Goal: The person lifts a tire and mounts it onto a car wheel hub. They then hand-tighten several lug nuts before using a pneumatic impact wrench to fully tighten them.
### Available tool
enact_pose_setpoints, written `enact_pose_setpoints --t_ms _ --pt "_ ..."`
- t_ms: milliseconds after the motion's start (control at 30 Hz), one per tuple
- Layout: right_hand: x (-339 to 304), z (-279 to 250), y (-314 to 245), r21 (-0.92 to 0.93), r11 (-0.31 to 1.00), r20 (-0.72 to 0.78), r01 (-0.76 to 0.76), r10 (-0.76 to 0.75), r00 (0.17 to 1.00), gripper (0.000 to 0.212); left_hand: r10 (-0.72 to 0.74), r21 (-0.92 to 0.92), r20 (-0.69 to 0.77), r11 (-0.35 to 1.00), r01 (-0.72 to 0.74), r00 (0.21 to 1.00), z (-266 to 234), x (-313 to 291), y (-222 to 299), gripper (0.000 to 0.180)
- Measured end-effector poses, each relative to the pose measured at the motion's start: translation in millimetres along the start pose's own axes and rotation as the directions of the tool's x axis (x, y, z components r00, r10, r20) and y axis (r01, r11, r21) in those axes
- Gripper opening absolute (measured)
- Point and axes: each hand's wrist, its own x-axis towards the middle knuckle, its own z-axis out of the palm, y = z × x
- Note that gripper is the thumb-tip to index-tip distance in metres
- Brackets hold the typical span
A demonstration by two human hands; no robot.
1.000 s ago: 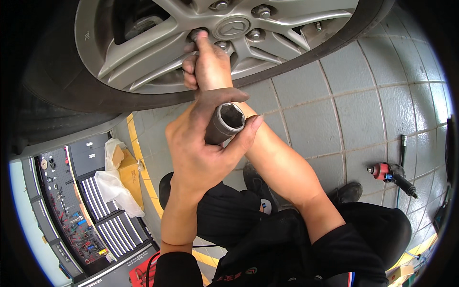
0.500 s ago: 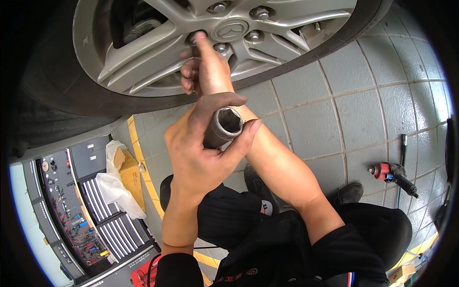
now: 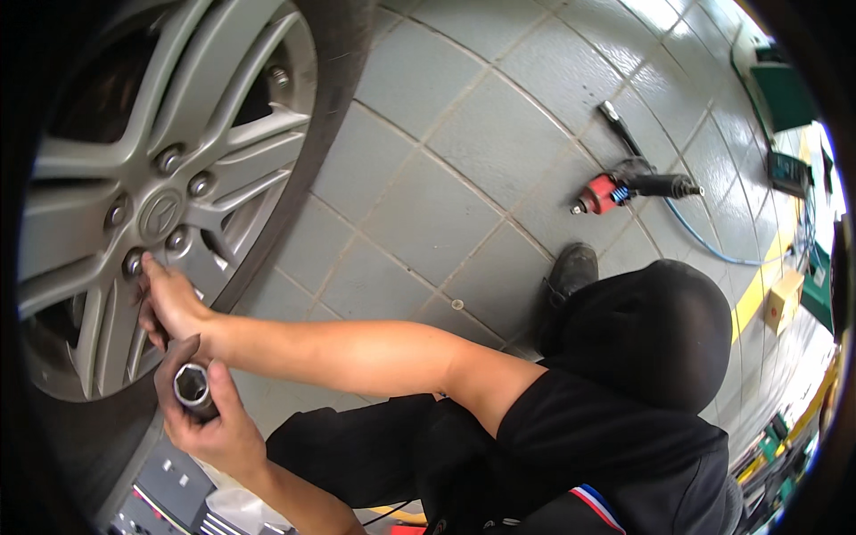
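My left hand is wrapped round a deep metal socket, its hexagonal mouth facing up towards me. Beyond it my right arm stretches across to the silver alloy wheel. Fingertips of my right hand are at a lug nut in the lower part of the hub, the other fingers curled beneath. Several more nuts sit round the centre cap. The black tyre rims the wheel. How the fingers meet the nut is partly hidden.
On the grey tiled floor lie a red and black impact wrench and a dark bar with a socket-like end. A blue hose runs off right. A small yellowish box and a tool cabinet stand at the edges.
The view has swung right, so the wheel now lies at the left and more floor shows. My left hand still holds the socket; my right hand stays at the nut.
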Motion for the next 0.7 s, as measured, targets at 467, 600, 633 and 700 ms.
enact_pose_setpoints --t_ms 467,600,633,700 --pt "2 11 -3 -0.288 0.926 -0.073 0.246 -0.277 0.958 0.045 -0.012 -0.014 0.040 1.000 0.013 0.999 -1 1 0 0.023" --pt "3 6 -10 -0.094 0.994 -0.061 0.057 -0.063 0.996 0.050 0.004 -0.015 0.014 1.000 -0.003 1.000 1 1 4 0.028" --pt "1 8 -13 -0.090 0.995 -0.067 0.035 -0.041 0.997 0.051 -0.001 -0.019 -0.001 1.000 0.001 1.000 0 1 3 0.031" --pt "-4 8 -9 -0.409 0.880 -0.135 0.243 -0.322 0.937 0.046 0.020 -0.009 0.006 1.000 -0.020 1.000 -1 1 1 0.031"
